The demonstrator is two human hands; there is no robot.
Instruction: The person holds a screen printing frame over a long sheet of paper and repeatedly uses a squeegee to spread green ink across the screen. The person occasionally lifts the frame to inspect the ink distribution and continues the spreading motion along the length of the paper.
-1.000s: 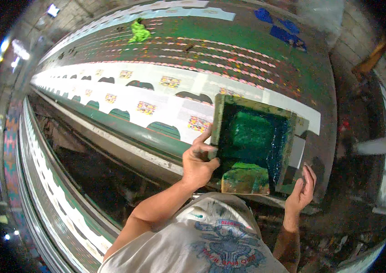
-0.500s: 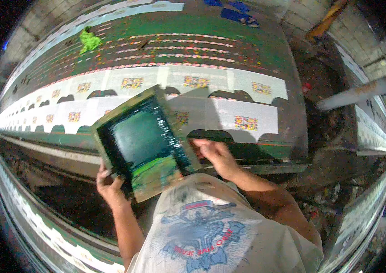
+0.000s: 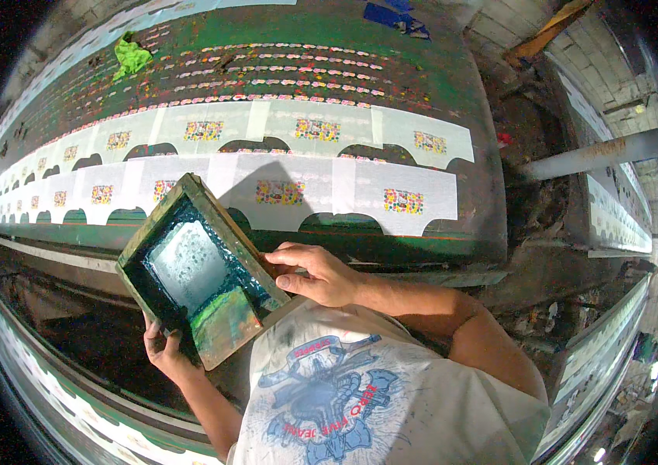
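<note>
The left hand [image 3: 164, 350] has its fingers hidden beneath the screen frame [image 3: 198, 267], and small prints beyond it on the cloth pieces [image 3: 267, 190] blur.

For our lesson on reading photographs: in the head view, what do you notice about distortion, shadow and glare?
Head view: fisheye lens bends the long printing table and its rows of white fabric pieces toward a black rim; a dark shadow falls on the fabric behind the green-stained screen frame, held by left hand and right hand; bright lamps flare at the right edge; the screen's mesh shines pale.
</note>
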